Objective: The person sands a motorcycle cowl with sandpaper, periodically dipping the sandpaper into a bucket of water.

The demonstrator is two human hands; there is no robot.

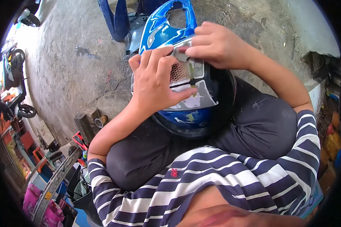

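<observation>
A glossy blue plastic panel (170,34), with a loop-shaped opening at its far end, sits across my lap. Its near part carries grey-and-white patterned patches (195,94) and a honeycomb-patterned patch (179,72), separated by dark lines. My left hand (153,77) rests over this patterned part, fingers bent and spread, thumb stretched out along the surface. At the far edge of the patches, my right hand (218,47) is closed with its fingertips pinched against the surface. Whatever is between those fingertips is hidden. Beneath the panel is a round black object (221,102) between my legs.
Dark blue straps or cloth (113,20) lie beyond the panel on the stained concrete floor (79,72). To the left are a wooden block (85,126), a small round container (101,121) and a parked motorcycle (13,72). Mixed clutter (331,140) lines the right side.
</observation>
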